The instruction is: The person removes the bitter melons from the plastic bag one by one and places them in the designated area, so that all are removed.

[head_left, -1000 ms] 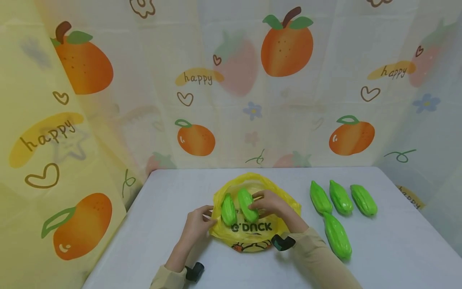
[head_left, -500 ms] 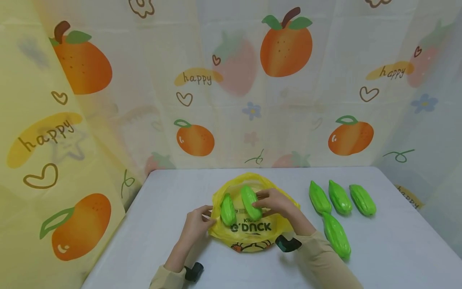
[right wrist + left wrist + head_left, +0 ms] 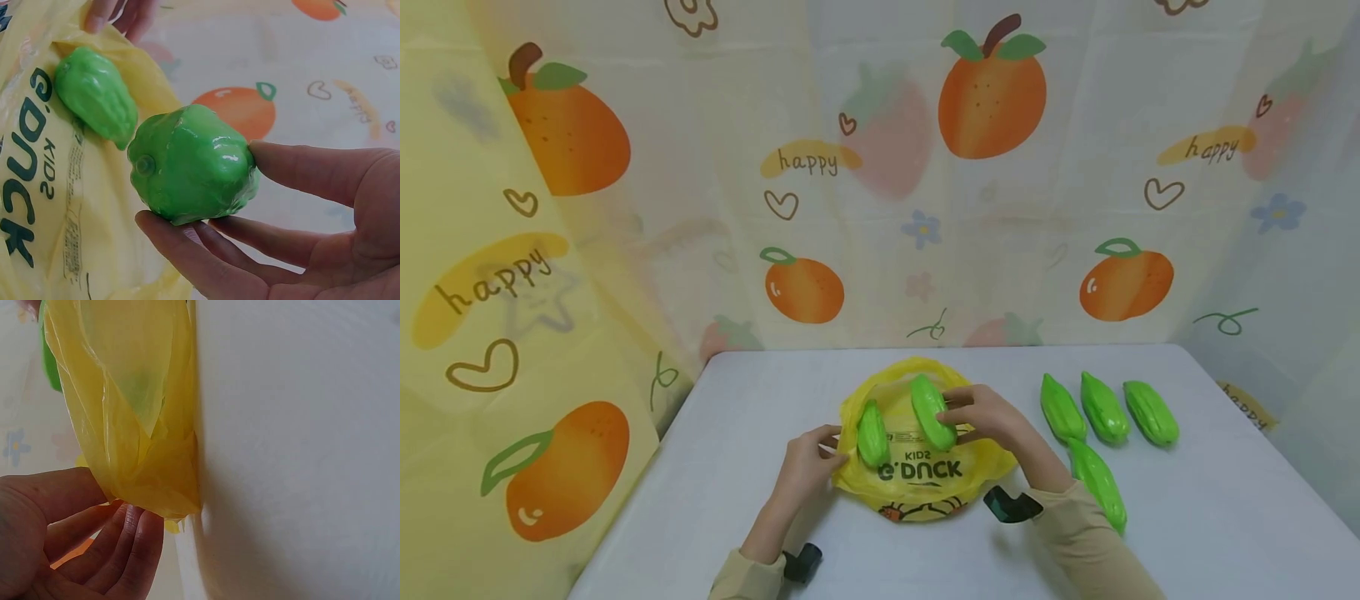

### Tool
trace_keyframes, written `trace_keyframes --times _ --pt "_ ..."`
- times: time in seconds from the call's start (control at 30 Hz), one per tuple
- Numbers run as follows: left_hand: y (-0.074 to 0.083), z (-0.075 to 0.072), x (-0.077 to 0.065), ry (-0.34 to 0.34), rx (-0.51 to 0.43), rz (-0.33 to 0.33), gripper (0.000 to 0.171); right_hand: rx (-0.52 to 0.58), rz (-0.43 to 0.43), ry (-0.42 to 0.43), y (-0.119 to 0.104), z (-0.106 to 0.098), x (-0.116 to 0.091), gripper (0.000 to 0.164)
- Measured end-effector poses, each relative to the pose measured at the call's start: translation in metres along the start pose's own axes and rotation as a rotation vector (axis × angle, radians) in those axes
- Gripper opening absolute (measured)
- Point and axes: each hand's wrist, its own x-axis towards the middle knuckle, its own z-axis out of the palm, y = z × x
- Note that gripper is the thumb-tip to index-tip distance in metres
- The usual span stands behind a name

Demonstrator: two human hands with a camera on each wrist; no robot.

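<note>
My right hand (image 3: 992, 414) holds a green ribbed toy gourd (image 3: 933, 414) over the open mouth of a yellow plastic bag (image 3: 917, 367). In the right wrist view the thumb lies on one side of this gourd (image 3: 194, 164) and the fingertips on the other. A second green gourd (image 3: 872, 435) lies inside the bag on its left side, over the printed inner wall. At the bag's left rim, my left hand (image 3: 808, 460) pinches the plastic; the left wrist view shows thumb and fingers (image 3: 140, 550) meeting at the bag's edge (image 3: 156, 487).
Several more green gourds lie right of the bag: three in a back row, including one gourd (image 3: 1152, 414) at the far end, and another gourd (image 3: 1099, 483) in front, partly behind the right sleeve (image 3: 1093, 533). A fruit-print curtain (image 3: 880, 250) stands behind the white table (image 3: 760, 392).
My right hand has moved right and slightly up in the head view, carrying its gourd away from the one lying in the bag. The left hand stays at the bag's rim.
</note>
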Motion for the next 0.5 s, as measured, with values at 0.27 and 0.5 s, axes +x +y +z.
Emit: trace_keyframes --times 0.27,0.5 --pt "0.000 0.000 0.000 -0.001 0.001 -0.001 0.038 -0.016 -0.017 0.004 0.000 -0.010 -0.009 0.060" --pt "-0.001 0.001 0.001 -0.002 0.007 0.008 0.038 -0.005 -0.026 0.027 0.001 -0.020 -0.016 0.062"
